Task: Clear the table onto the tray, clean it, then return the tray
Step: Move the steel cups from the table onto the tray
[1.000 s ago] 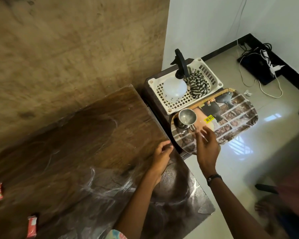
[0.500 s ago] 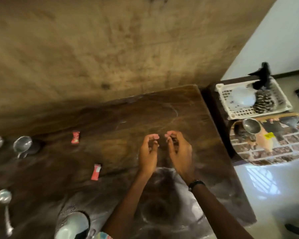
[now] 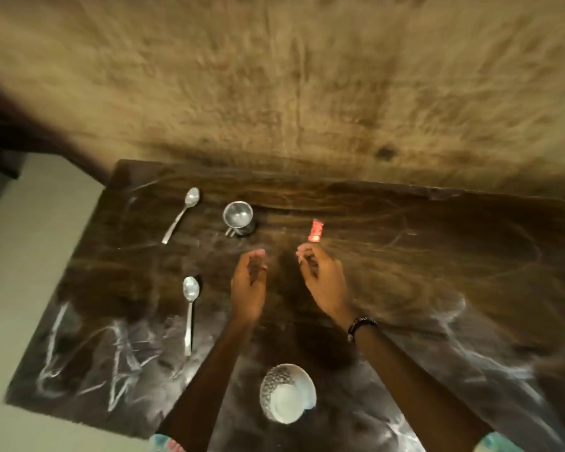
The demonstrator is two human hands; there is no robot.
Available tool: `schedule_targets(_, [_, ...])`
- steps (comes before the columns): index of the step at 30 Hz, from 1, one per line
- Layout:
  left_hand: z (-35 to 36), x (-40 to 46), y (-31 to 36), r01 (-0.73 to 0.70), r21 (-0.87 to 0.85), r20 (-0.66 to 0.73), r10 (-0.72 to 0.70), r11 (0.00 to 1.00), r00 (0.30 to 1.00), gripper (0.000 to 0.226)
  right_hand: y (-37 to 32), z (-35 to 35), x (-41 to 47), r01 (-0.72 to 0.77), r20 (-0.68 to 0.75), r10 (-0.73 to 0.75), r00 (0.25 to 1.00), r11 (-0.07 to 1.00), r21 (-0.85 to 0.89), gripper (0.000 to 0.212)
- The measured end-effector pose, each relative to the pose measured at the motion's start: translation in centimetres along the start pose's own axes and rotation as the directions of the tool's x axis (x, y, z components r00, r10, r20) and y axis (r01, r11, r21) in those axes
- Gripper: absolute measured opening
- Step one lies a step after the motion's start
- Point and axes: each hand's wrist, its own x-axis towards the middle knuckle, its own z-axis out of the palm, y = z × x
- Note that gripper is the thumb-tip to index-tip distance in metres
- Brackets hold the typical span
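Both hands hover over the desk (image 3: 405,256), fingers loosely curled, grasping nothing. The right hand (image 3: 323,282) reaches fingertips-first for the red wrapper (image 3: 317,230) just beyond it, whose long axis runs away from the person. The left hand (image 3: 248,288) waits, released, below the steel cup (image 3: 238,218) (probably next).

A modest home dining corner: a dark wooden table (image 3: 405,256) streaked with white smears stands against a rough, mottled tan wall (image 3: 274,76). Everyday tableware lies on it: two steel spoons (image 3: 181,218) (image 3: 190,309), a small steel mug (image 3: 238,218), a white bowl (image 3: 287,398) and a red sweet wrapper (image 3: 316,230) (blurred, its print unreadable). Pale floor (image 3: 30,239) shows at the left.
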Motion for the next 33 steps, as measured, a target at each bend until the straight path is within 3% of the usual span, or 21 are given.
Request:
schedule_targets(5, [-4.6,4.6,-1.2,0.113,-0.147,-0.038,-0.120,0.983,0.992,0.037,-2.7,6.6,6.0,0.029,0.100,-0.014,0.995,0.988,-0.150,0.046])
schedule_targets(9, [-5.6,6.8,-1.5,0.163,-0.208,0.015,-0.163,0.965,0.987,0.042,-3.8,9.2,9.9,0.074,0.227,0.025,0.974,0.905,-0.419,0.057])
schedule_targets(14, [-6.1,8.5,-1.9,0.215,-0.232,0.046,-0.211,0.948,0.976,0.041,-3.8,10.1,11.8,0.120,0.289,0.043,0.956,0.844,-0.523,0.034])
schedule_targets(21, [-5.8,9.5,-2.5,0.272,-0.238,0.069,-0.263,0.932,0.962,0.042,-2.9,8.5,12.1,0.175,0.354,0.023,0.935,0.837,-0.518,0.036])
schedule_targets(23, [-5.5,9.4,-2.6,0.271,-0.234,0.078,-0.259,0.934,0.963,0.044,-2.9,7.8,11.8,0.172,0.316,-0.020,0.949,0.871,-0.460,0.043])
schedule_targets(25, [-5.1,9.3,-2.6,0.262,-0.212,0.089,-0.248,0.942,0.965,0.048,-2.8,7.6,10.6,0.080,0.173,-0.018,0.985,0.929,-0.360,0.048])
schedule_targets(28, [-4.6,9.6,-2.6,0.266,-0.189,0.102,-0.251,0.945,0.963,0.055,-2.6,8.7,8.2,-0.108,-0.053,0.098,0.994,0.960,-0.260,0.028])
schedule_targets(31, [-4.1,10.0,-2.5,0.262,-0.147,0.128,-0.244,0.954,0.961,0.055,-2.8,10.2,6.9,-0.216,-0.030,0.215,0.976,0.948,-0.233,0.028])
schedule_targets(33, [-3.9,10.0,-2.5,0.259,-0.140,0.138,-0.240,0.956,0.961,0.054,-3.0,10.9,6.8,-0.205,-0.022,0.205,0.979,0.957,-0.207,0.020])
